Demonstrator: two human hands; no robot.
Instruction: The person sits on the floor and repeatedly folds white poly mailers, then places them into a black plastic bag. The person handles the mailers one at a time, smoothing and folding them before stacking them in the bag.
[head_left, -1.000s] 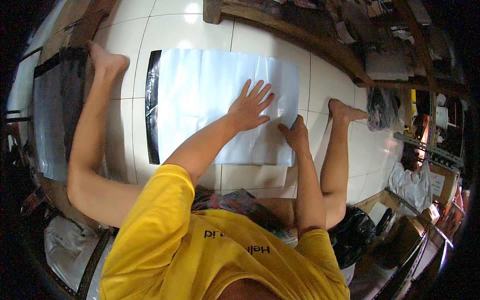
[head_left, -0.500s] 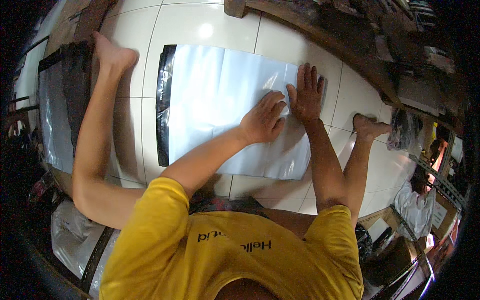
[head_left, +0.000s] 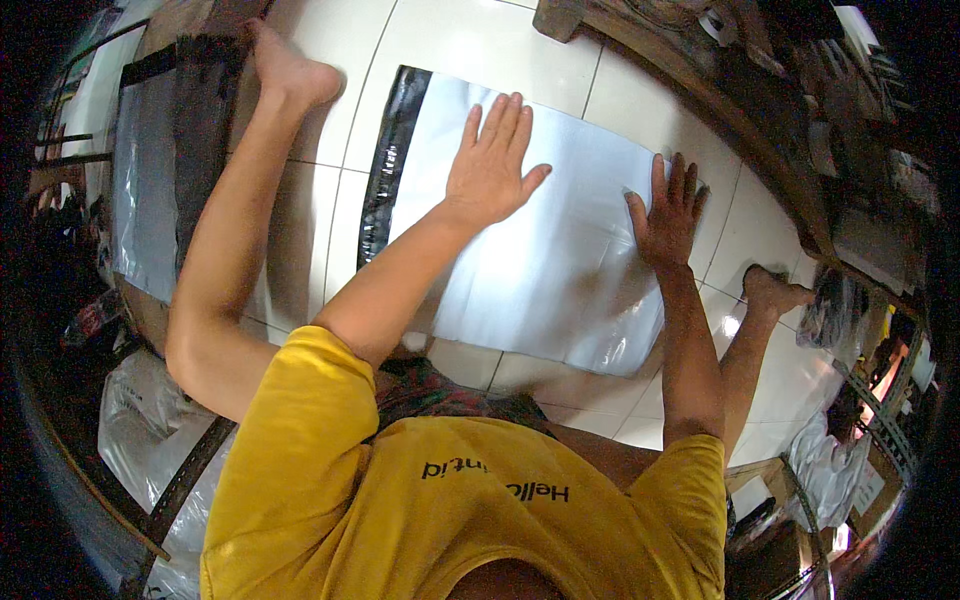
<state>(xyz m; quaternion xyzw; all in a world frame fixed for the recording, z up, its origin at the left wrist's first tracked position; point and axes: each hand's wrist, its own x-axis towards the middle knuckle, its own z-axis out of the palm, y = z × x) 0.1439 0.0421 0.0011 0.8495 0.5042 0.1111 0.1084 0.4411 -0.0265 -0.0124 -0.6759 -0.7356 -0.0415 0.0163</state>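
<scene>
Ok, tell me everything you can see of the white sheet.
The white sheet is rectangular, bluish-white and looks like glossy plastic. A shiny black band with pale marks runs along its left end; faint creases show near the lower right corner. It lies flat on the floor between the legs, slanting down to the right in view. The left hand rests open at its far edge, the right hand open at its right end. One layer or several, I can't tell.
</scene>
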